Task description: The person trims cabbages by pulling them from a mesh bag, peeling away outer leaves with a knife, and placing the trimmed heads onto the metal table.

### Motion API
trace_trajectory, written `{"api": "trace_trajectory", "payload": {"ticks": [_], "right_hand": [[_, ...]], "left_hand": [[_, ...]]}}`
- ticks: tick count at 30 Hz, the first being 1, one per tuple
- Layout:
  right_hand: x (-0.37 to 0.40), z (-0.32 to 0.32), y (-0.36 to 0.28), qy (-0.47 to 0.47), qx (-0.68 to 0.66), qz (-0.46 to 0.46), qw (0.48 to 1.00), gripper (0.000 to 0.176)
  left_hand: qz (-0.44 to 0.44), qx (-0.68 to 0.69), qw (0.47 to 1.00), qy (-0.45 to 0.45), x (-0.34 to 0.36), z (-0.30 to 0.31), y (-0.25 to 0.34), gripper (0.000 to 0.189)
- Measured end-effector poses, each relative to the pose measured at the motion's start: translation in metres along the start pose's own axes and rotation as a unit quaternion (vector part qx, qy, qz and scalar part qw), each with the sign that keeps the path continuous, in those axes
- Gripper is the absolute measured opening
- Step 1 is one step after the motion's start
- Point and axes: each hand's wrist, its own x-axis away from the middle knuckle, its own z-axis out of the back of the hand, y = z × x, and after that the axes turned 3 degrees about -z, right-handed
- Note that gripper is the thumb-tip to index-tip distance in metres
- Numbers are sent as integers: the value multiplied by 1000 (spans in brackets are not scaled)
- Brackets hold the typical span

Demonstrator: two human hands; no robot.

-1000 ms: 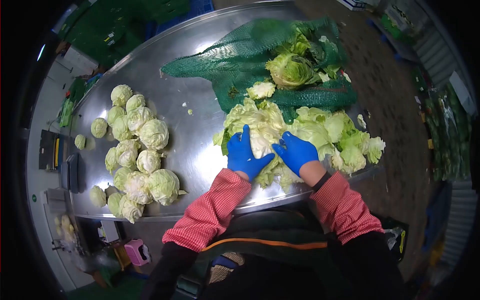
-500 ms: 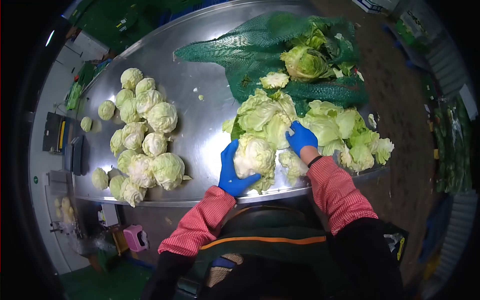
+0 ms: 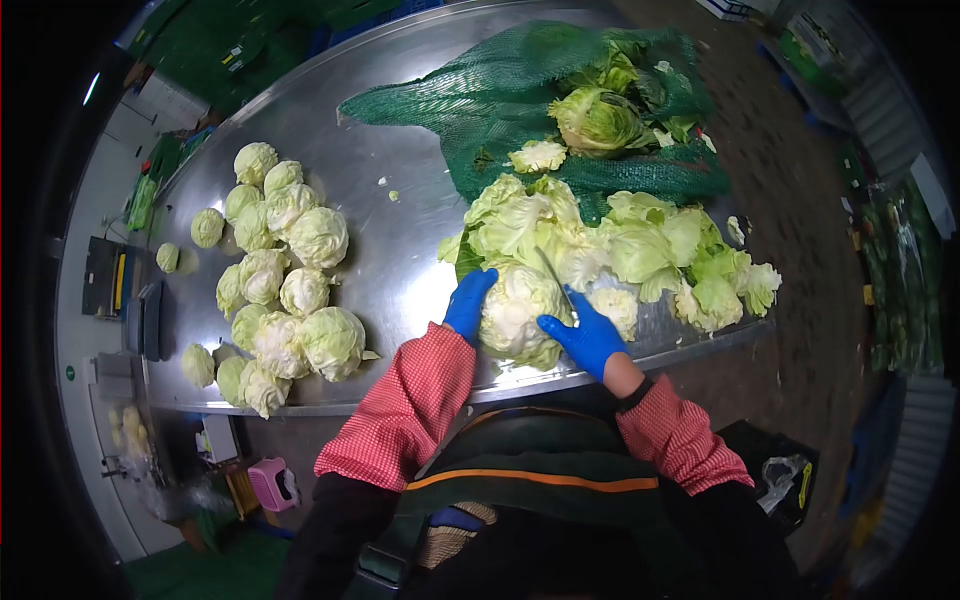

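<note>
A pale green cabbage head point(image 3: 521, 314) rests near the front edge of the steel table. My left hand point(image 3: 470, 306), in a blue glove, grips its left side. On its right, my blue-gloved right hand point(image 3: 588, 332) is closed around a knife point(image 3: 549, 266), whose thin blade points up and away over the cabbage; the handle is hidden in the hand. My right thumb lies against the cabbage. Loose leaves point(image 3: 520, 222) are heaped just behind the head, and more leaves point(image 3: 650, 255) spread to the right. A cut piece point(image 3: 613, 311) lies beside my right hand.
Several trimmed cabbages point(image 3: 319, 237) are grouped on the left of the steel table point(image 3: 390, 250). A green mesh sack point(image 3: 470, 100) lies at the back, with an untrimmed cabbage point(image 3: 597, 122) on it. A pink crate point(image 3: 270, 484) stands below at the left.
My right hand has come from the leaves down to the cabbage's right side, and the knife blade now shows. The cabbage has turned, and my left hand has shifted higher on its side.
</note>
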Motion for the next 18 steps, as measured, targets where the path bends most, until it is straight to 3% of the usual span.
{"api": "trace_trajectory", "payload": {"ticks": [1,2,5,7,9,13,16,18], "right_hand": [[-2,3,-1,6,-11,30,999,92],[-7,9,-6,14,-21,61,998,92],[-21,38,-16,-14,12,113,993,90],[-37,49,-12,-7,125,163,979,87],[-41,44,-17,-11,110,148,983,77],[-37,45,-26,-13,111,95,989,63],[-40,44,-9,-4,66,131,989,54],[-42,51,-1,-31,4,59,998,52]], "left_hand": [[41,130,991,-14,2,-5,-1,54],[32,175,984,3,5,-10,-3,51],[-125,60,990,-16,23,-37,22,51],[-105,-90,990,-12,11,-26,27,63],[-165,-273,947,15,1,-29,25,74],[-147,-256,955,-25,-7,-37,36,78],[-138,-267,953,-17,-4,-41,38,74],[-106,-211,971,-26,-9,-33,33,68]]}}
